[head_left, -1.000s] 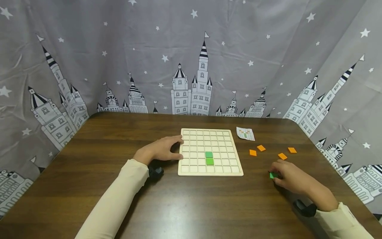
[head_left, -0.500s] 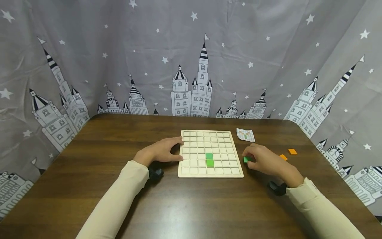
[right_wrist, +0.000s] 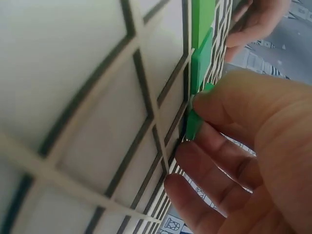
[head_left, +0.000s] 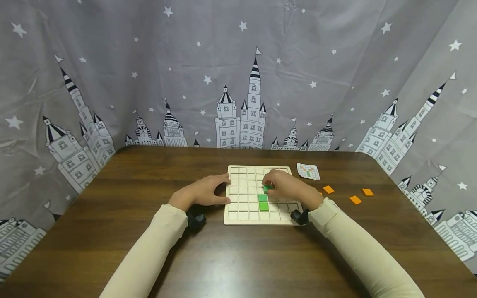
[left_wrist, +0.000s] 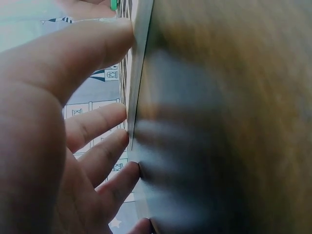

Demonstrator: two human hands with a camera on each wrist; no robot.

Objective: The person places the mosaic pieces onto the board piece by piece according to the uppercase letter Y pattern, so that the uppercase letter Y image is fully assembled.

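A pale wooden grid board (head_left: 238,216) lies on the table. Two green square tiles sit in one column of it, a darker tile (head_left: 262,198) just behind a lighter tile (head_left: 263,206). My right hand (head_left: 288,186) is over the board and pinches another green tile (right_wrist: 194,124) between thumb and fingers, tilted at the cell behind the darker one. My left hand (head_left: 206,190) rests against the board's left edge, thumb and fingertips touching the rim, fingers spread and fairly straight in the left wrist view.
Several orange tiles (head_left: 355,200) lie on the table to the right of the board; one is partly hidden behind my right hand. A small printed pattern card (head_left: 308,171) lies beyond the board's right corner. A grey castle-print curtain (head_left: 167,62) hangs behind the table.
My right hand has carried the green tile leftward from the table's right side, past the orange tiles, onto the board. The left hand has stayed at the board's edge.
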